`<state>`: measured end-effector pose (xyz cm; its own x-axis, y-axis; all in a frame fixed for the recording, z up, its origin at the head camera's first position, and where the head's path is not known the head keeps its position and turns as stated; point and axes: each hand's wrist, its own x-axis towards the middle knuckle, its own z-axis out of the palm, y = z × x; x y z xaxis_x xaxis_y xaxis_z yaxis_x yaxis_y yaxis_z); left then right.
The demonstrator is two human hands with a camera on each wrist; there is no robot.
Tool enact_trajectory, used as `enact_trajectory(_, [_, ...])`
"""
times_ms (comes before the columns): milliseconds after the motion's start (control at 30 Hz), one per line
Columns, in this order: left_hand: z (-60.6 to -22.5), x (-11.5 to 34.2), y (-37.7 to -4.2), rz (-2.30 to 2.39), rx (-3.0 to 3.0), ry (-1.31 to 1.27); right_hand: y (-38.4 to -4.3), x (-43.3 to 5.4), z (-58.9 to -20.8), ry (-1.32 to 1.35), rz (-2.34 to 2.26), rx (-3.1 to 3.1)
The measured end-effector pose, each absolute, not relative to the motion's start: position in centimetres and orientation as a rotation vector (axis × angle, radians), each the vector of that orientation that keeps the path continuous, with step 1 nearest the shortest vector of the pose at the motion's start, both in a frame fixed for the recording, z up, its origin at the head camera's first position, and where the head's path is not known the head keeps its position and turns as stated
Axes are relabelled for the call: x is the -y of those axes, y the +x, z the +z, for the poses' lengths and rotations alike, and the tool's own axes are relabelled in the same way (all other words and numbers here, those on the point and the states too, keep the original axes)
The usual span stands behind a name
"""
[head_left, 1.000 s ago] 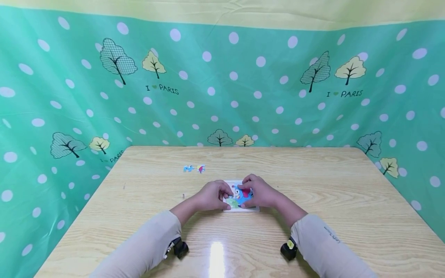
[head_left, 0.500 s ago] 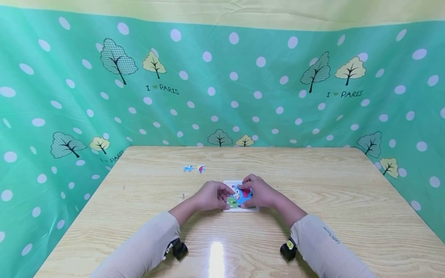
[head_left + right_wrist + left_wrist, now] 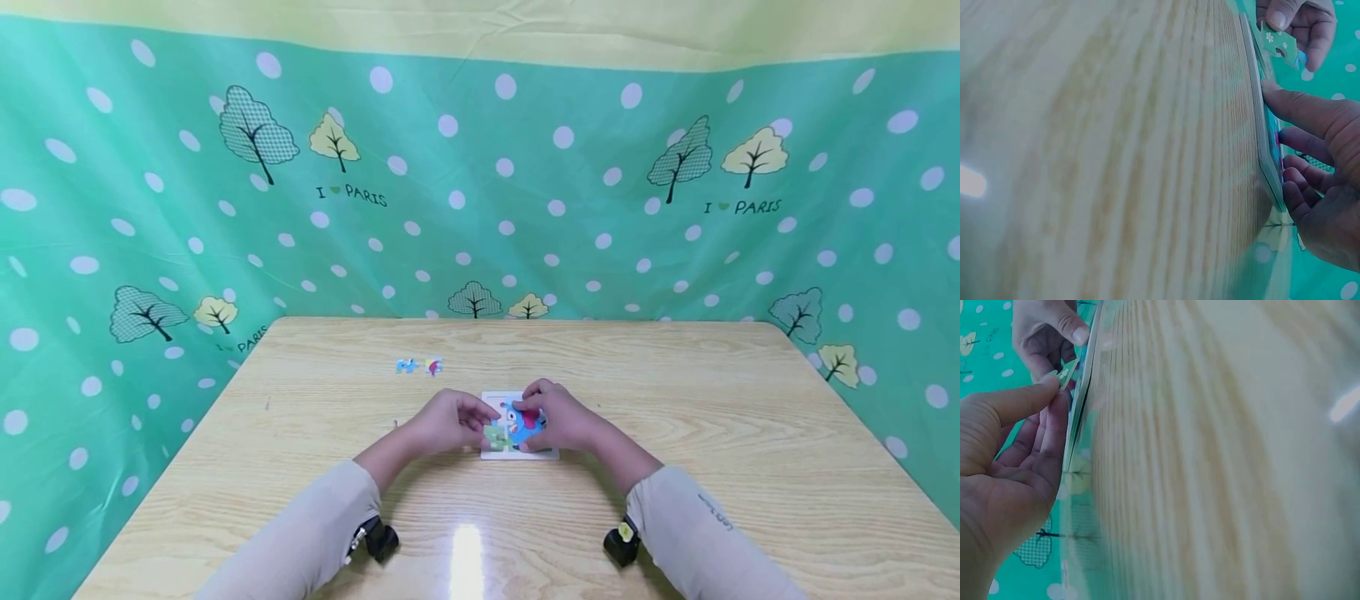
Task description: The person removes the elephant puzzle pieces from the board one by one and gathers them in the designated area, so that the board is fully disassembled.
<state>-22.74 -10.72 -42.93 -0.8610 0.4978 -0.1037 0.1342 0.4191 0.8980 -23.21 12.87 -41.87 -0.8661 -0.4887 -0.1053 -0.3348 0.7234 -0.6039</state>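
My left hand pinches a green jigsaw piece between thumb and fingers. The piece is tilted over the left part of a white-rimmed puzzle board, and small white flowers show on it in the right wrist view. On that board lie pieces with a blue cartoon figure and a red patch. My right hand rests on the board's right side, thumb at the near side and fingertips on the picture, covering part of it. From the left wrist, the green piece stands at an angle to the board.
Two loose jigsaw pieces lie farther back to the left: a blue one and one with red and yellow. The wooden table reaches back to a green dotted curtain. Black wrist cameras hang below both sleeves.
The left hand has drawn back slightly to the left, and the green piece has tilted up from the board's lower left. My right hand stays in place.
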Motion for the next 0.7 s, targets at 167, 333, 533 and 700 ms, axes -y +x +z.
enact_trajectory(167, [-42.6, 11.2, -22.6, 1.443, -2.333, 0.537, -23.2, -12.8, -41.9, -0.649, -0.855, -2.678])
enact_trajectory(333, [-42.2, 11.7, -22.5, 1.469, -2.358, 0.533, -23.3, -12.8, -42.0, -0.634, -0.849, -2.678])
enact_trajectory(533, [-41.6, 12.5, -22.4, 1.487, -2.383, 0.518, -23.2, -13.0, -42.0, -0.634, -0.847, -2.679])
enact_trajectory(700, [-41.2, 13.5, -22.3, 1.532, -2.385, 0.473, -23.2, -12.9, -42.1, -0.638, -0.851, -2.678])
